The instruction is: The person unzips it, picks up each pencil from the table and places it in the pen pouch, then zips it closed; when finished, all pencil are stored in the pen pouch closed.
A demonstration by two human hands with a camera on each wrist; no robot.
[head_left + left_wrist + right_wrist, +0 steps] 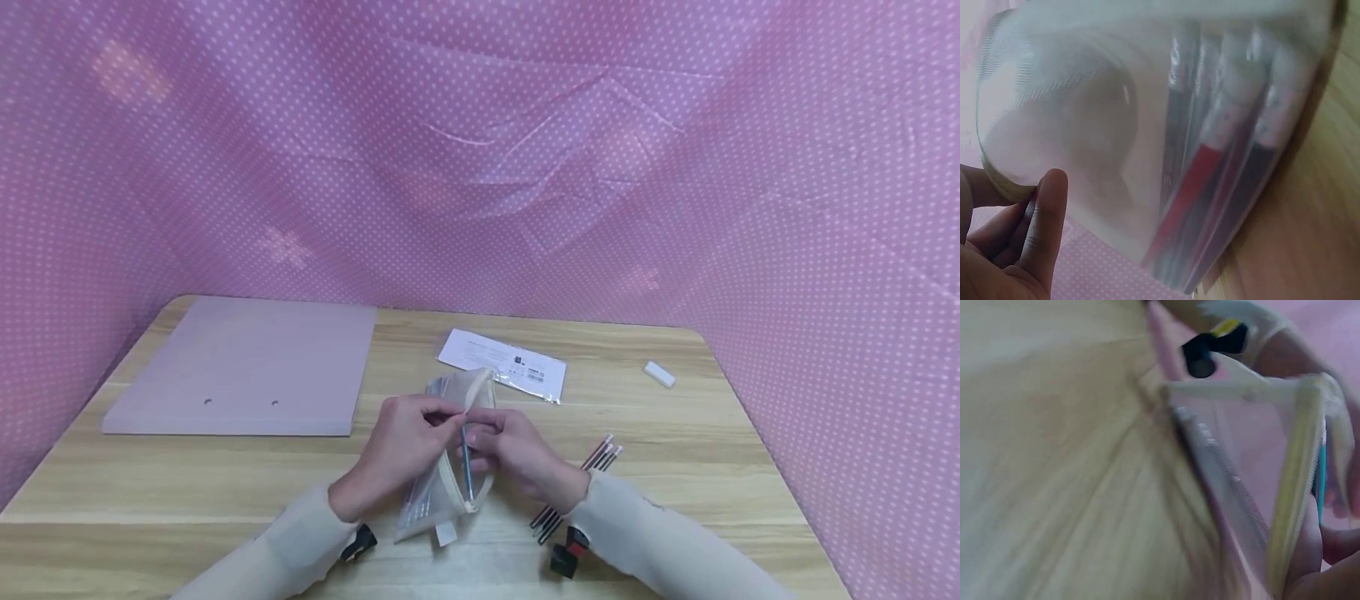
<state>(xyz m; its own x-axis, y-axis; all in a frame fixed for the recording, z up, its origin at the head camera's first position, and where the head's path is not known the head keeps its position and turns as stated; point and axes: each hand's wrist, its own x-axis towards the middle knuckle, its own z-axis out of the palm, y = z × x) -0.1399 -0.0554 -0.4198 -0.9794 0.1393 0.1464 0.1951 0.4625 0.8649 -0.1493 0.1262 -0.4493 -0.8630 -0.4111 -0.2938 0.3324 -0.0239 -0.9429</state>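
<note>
A see-through mesh pencil pouch (pixel 420 505) with a cream zip edge stands tilted on the table, its mouth spread toward my right side. My left hand (pixel 405 437) pinches the upper zip edge between thumb and fingers. At the mouth, my right hand (pixel 521 450) holds a slim blue-green pencil (pixel 467 468) that lies within the opening; its fingertips meet those of the left hand. Several eraser-topped pencils (pixel 1194 181) show through the mesh in the left wrist view, one of them red. The right wrist view is blurred.
Beneath my right wrist lie several dark striped pencils (pixel 552 518). Behind the pouch is a flat white printed packet (pixel 502 362). A white eraser (pixel 659 374) sits at the far right, and a large pale folder (pixel 255 358) covers the left back of the wooden table (pixel 675 517).
</note>
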